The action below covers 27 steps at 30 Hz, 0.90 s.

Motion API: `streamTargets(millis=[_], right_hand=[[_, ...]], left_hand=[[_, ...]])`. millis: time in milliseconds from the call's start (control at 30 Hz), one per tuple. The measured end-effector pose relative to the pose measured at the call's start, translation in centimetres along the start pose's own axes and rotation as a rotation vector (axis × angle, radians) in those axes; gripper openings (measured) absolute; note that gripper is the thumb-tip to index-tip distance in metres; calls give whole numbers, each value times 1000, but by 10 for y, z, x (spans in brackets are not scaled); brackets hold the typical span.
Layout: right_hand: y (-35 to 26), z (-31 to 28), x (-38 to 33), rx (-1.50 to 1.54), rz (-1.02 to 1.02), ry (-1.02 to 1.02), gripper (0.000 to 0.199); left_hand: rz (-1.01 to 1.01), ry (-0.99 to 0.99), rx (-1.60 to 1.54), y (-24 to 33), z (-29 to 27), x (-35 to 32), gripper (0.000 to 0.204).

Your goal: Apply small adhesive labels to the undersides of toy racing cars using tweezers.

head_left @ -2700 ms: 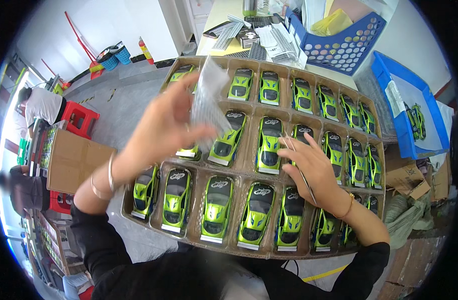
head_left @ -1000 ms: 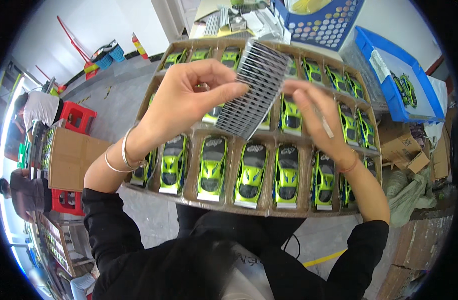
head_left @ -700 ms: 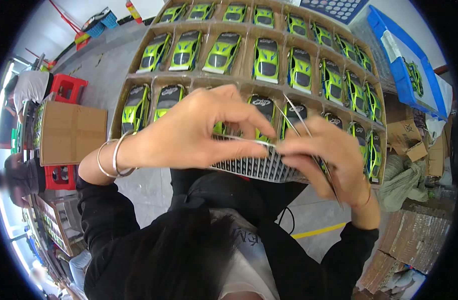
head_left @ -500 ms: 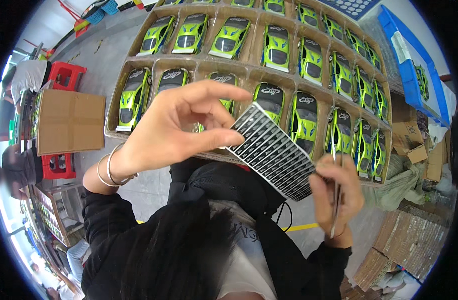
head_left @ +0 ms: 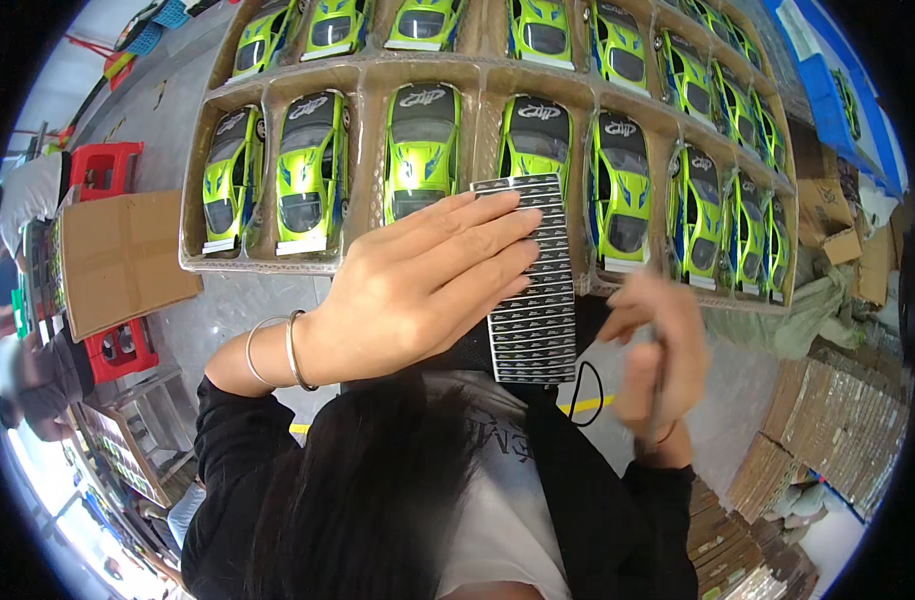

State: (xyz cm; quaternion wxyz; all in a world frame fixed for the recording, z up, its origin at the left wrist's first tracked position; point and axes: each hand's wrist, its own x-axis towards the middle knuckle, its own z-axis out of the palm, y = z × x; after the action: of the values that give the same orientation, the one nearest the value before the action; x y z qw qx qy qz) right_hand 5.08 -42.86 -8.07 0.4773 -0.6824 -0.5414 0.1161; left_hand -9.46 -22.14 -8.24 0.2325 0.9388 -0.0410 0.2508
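Note:
My left hand [head_left: 427, 275] lies with its fingers stretched across a sheet of small black labels [head_left: 533, 330] and holds it; the thumb is hidden. The sheet hangs upright in front of the tray's near edge, its top over the lower part of a green toy car [head_left: 535, 135]. To the right, my right hand [head_left: 667, 350], blurred by motion, is closed around thin metal tweezers [head_left: 657, 385] and apart from the sheet. Beyond both hands, several green toy cars with black bonnets, such as one car [head_left: 619, 190], rest in the cells of a tray [head_left: 367, 80].
A cardboard box [head_left: 127, 258] stands on the left by red stools [head_left: 105, 165]. At the far right is a blue bin [head_left: 827, 90] with a green car in it. Stacked flat cardboard [head_left: 827, 420] lies at the lower right. People sit along the left side.
The label sheet has turned from slanted to nearly upright, and my left hand has gone from a pinch at its corner to flat fingers over it. My right hand has come away from the sheet.

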Motion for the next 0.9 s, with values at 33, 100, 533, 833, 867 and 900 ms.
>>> streamTargets(millis=[33, 100, 533, 833, 867, 900], right_hand=[[-3, 0, 8, 166, 90, 73, 37], [-10, -4, 34, 322, 184, 146, 39], [37, -5, 110, 397, 382, -139, 38], [37, -5, 107, 386, 407, -117, 39], [35, -5, 107, 381, 408, -118, 38], [35, -4, 107, 379, 408, -122, 38]], left_hand=[[20, -36, -5, -2, 1, 0, 32], [3, -57, 0, -3, -3, 3, 32], [-97, -82, 134, 2, 8, 4, 43], [-110, -128, 139, 1, 7, 6, 46], [-107, -125, 141, 1, 7, 7, 46], [-108, -127, 141, 1, 7, 7, 46]])
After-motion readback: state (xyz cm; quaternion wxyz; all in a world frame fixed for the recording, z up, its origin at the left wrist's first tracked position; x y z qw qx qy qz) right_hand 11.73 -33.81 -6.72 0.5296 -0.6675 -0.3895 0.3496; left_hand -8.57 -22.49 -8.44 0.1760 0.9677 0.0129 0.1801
